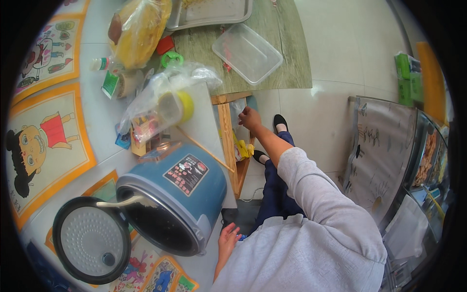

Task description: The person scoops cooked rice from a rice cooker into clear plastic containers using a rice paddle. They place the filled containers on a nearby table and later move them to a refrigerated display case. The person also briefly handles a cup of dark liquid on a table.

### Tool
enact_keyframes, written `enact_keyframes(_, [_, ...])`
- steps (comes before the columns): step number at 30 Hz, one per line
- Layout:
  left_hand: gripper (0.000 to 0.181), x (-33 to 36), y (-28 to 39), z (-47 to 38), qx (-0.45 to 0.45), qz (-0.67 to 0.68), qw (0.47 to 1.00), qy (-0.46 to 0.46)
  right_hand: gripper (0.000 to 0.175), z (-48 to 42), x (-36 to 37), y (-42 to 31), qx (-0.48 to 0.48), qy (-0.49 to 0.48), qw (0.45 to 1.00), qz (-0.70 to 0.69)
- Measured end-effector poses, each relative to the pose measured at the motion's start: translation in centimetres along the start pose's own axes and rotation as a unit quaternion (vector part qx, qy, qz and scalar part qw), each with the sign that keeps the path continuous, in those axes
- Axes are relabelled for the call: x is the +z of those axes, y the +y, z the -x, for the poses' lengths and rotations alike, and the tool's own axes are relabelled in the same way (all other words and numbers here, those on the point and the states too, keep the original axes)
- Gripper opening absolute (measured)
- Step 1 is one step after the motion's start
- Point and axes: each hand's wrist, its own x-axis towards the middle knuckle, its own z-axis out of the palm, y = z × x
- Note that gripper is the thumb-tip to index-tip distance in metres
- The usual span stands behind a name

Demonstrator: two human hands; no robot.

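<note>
My right hand (250, 118) reaches down past the table's edge, over a wooden frame (230, 142). Its fingers are curled together beside some thin clear plastic (238, 105); whether they grip it is not plain. Low by my body, my left hand (228, 239) is empty, fingers apart. Beyond it a large blue rice cooker (204, 171) lies tilted with its mouth facing me. Its lid (91, 241) hangs open, and a pale paddle handle (120, 202) sticks out of the mouth. Yellow plastic packaging (242, 149) sits inside the wooden frame.
A clear plastic container lid or tray (248, 54) and a metal tray (211, 18) rest on the wood-patterned table (292, 69). Plastic bags (146, 109), a yellow-lidded tub (175, 107) and a wooden stick (204, 149) crowd the left. A glass food case (430, 157) stands right.
</note>
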Motion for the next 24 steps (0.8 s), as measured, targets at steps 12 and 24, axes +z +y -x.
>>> enact_keyframes(12, [0.039,12.7,6.4,-7.5,0.233,-0.202,0.943,-0.126,0.020,1.7,-1.7,0.7,0.018,-0.063,0.998,-0.009])
enact_keyframes(24, [0.022,25.0,13.0,-29.4,0.121,0.245,0.959,0.077,0.041,1.7,-4.1,-3.8,-0.151,0.030,0.962,0.225])
